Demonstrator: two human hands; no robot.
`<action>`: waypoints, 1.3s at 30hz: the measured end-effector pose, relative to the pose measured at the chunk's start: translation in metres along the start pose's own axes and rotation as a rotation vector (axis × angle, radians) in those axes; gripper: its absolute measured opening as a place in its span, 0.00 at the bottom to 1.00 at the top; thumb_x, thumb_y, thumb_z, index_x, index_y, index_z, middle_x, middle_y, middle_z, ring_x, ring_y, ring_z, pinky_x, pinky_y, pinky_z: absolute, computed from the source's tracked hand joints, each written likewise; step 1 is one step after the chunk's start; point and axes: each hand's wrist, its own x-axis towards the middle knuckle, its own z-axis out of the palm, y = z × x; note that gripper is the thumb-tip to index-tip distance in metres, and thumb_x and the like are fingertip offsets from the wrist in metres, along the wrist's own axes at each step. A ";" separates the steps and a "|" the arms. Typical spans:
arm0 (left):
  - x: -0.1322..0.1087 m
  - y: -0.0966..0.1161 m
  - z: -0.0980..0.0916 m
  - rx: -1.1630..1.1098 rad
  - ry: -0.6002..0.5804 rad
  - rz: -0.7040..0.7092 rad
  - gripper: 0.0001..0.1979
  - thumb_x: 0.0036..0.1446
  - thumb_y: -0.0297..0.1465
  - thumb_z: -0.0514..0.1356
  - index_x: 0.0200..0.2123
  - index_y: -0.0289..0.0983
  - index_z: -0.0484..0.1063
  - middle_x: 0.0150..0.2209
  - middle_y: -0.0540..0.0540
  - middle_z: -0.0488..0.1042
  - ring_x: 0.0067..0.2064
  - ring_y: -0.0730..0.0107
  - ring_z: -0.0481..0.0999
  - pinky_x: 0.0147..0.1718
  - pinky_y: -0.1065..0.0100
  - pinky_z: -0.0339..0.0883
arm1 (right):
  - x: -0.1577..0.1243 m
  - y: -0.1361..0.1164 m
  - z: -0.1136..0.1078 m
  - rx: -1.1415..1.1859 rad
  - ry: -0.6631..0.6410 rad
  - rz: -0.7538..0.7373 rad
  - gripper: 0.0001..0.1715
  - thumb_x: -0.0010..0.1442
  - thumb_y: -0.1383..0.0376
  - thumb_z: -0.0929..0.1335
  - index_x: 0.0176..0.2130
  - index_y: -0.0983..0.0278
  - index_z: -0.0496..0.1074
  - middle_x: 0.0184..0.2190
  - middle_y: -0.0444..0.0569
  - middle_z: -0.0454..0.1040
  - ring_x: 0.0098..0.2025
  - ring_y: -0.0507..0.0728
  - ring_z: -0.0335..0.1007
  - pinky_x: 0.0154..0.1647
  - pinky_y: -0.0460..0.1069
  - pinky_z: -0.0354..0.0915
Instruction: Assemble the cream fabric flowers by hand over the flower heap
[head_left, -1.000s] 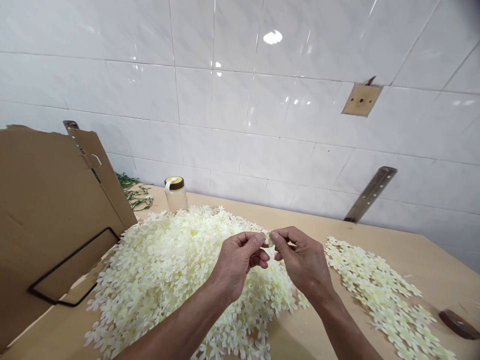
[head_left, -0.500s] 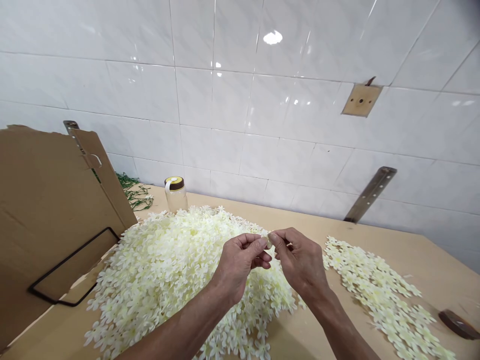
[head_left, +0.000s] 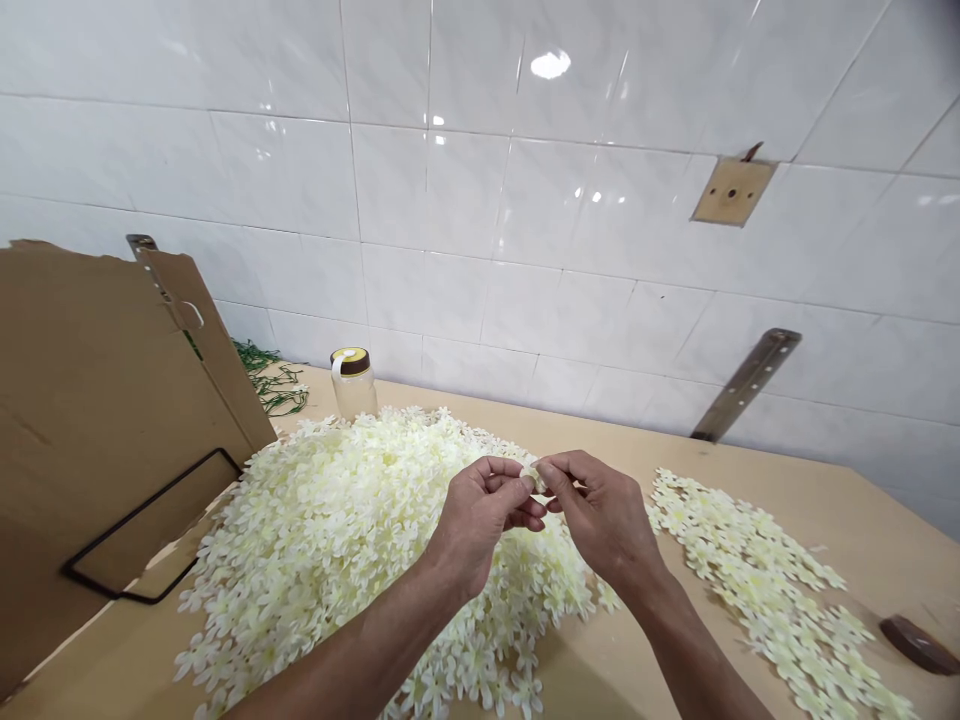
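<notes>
Both my hands meet over the right side of a big heap of pale yellow-white artificial flowers [head_left: 352, 520]. Between the fingertips is a small pale artificial flower [head_left: 537, 476], mostly hidden by the fingers. My left hand [head_left: 484, 515] pinches it between thumb and forefinger, the other fingers curled. From the other side, my right hand [head_left: 600, 510] pinches its edge with thumb and forefinger. To the right, a long strip of similar flowers [head_left: 757, 570] lies spread on the brown tabletop [head_left: 592, 660].
Behind the heap stands a clear jar [head_left: 354, 385] with a brown and yellow lid. A cardboard sheet [head_left: 105, 380] and a black wire frame [head_left: 150, 510] are on the left, green stems [head_left: 277, 385] behind. At right lie a brown object [head_left: 919, 645] and a metal bracket [head_left: 746, 385] against the tiled wall.
My hands stay together, with only slight finger movement around the small flower. The camera view has shifted a little.
</notes>
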 end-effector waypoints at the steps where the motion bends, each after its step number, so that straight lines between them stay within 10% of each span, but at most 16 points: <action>1: 0.000 0.000 0.000 0.021 0.000 0.015 0.14 0.49 0.29 0.68 0.36 0.34 0.68 0.24 0.47 0.75 0.28 0.66 0.76 0.31 0.64 0.71 | 0.000 0.001 0.000 -0.008 0.004 -0.003 0.16 0.66 0.56 0.64 0.34 0.60 0.77 0.35 0.50 0.80 0.33 0.58 0.75 0.33 0.49 0.70; 24: 0.003 0.008 -0.003 0.135 -0.022 0.052 0.11 0.51 0.26 0.64 0.40 0.34 0.73 0.26 0.48 0.73 0.27 0.69 0.75 0.30 0.64 0.72 | 0.003 -0.001 -0.005 0.227 -0.006 0.230 0.21 0.60 0.49 0.69 0.34 0.65 0.77 0.24 0.47 0.76 0.25 0.55 0.74 0.28 0.49 0.74; 39: 0.004 0.020 -0.004 0.100 0.037 0.083 0.12 0.48 0.26 0.64 0.39 0.33 0.72 0.24 0.49 0.72 0.26 0.69 0.74 0.28 0.66 0.71 | 0.016 0.016 -0.016 1.061 -0.120 0.488 0.17 0.53 0.54 0.76 0.33 0.64 0.76 0.36 0.49 0.78 0.27 0.48 0.67 0.25 0.43 0.68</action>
